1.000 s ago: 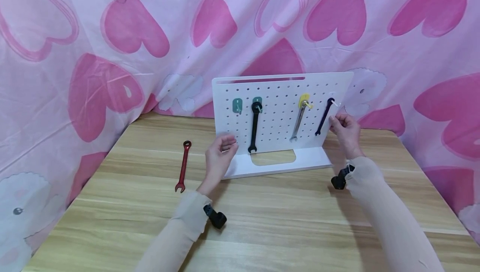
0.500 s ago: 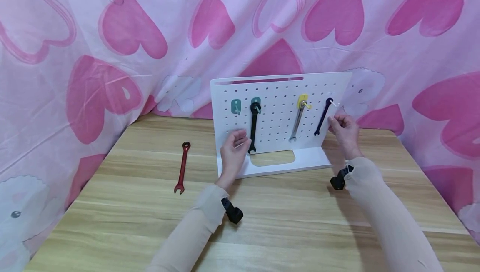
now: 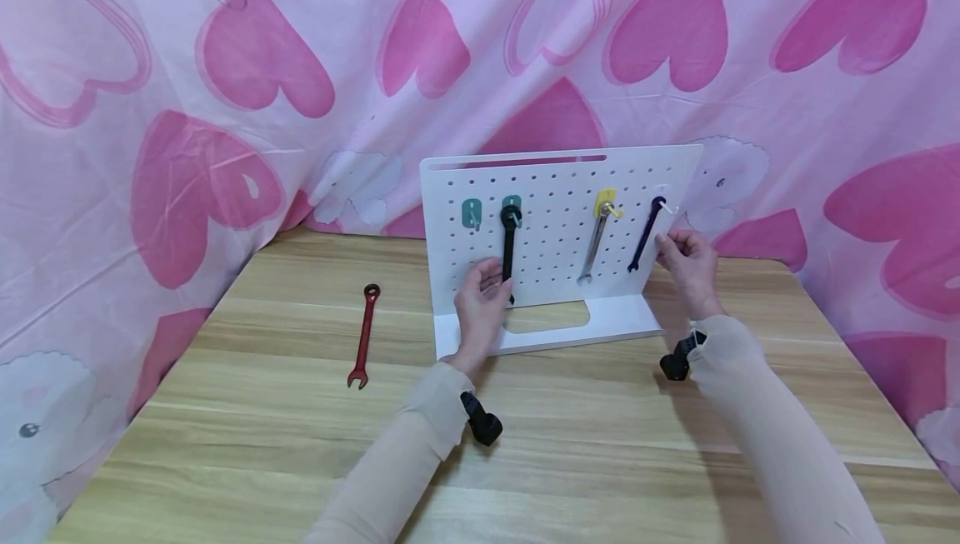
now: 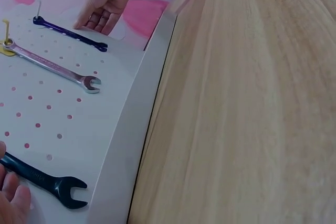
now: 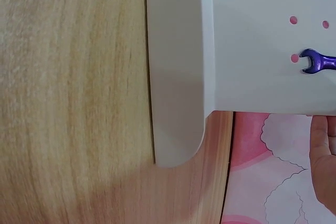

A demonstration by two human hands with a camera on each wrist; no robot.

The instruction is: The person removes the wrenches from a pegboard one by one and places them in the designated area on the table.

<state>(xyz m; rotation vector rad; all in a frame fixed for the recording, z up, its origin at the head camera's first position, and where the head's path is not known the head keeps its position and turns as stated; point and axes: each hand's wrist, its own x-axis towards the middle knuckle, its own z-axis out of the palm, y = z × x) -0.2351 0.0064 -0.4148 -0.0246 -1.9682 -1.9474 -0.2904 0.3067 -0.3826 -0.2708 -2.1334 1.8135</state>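
A white pegboard (image 3: 555, 232) stands on the wooden table. My left hand (image 3: 482, 306) holds the lower handle of a black combination wrench (image 3: 508, 252), whose ring end hangs on a green hook. In the left wrist view, the fingers and thumb tip lie on opposite sides of the black wrench, with its open end (image 4: 68, 191) sticking out. My right hand (image 3: 690, 269) grips the board's right edge, next to a hanging dark purple wrench (image 3: 647, 236). A silver wrench (image 3: 595, 244) hangs from a yellow hook (image 3: 609, 201) between them.
Flat on the table, left of the board, lies a red combination wrench (image 3: 365, 336). A green hook (image 3: 472, 213) at the board's left bears no wrench. Pink heart-patterned cloth (image 3: 262, 44) hangs behind the table (image 3: 570, 452).
My left hand has moved right, from the board's left side to the black wrench. The wrench's lower end has shifted slightly right. My right hand has stayed at the board's edge.
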